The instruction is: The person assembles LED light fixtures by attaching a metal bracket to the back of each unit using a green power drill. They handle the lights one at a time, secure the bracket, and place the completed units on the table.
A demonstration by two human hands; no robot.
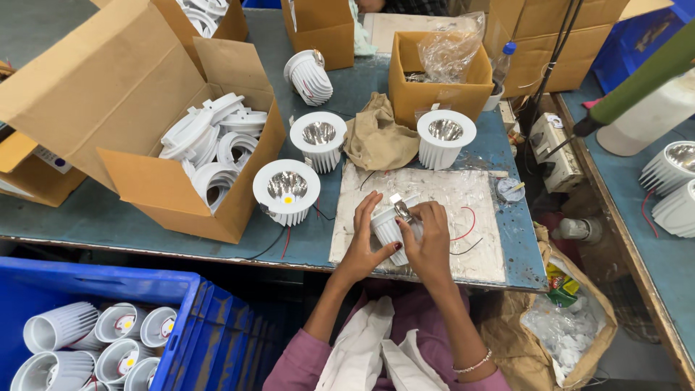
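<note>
Gripping white finned lamp housing (387, 226) with my left hand (365, 246), fingers curled shut; right hand (428, 242) pinches metal clip (400, 208) atop it. Finished lamp (287, 190) left of housing on tabletop (108, 217).

Lamp housing (389, 226) on mat (434, 195), carton (145, 166) left, crate (210, 333) below.

Your hands hold a white ribbed lamp housing (387, 228) with red and black wires (467, 224); at lower left of the frame sits a blue crate (210, 326), at upper left a brown cardboard box (166, 192) of white rings (213, 145)
</note>
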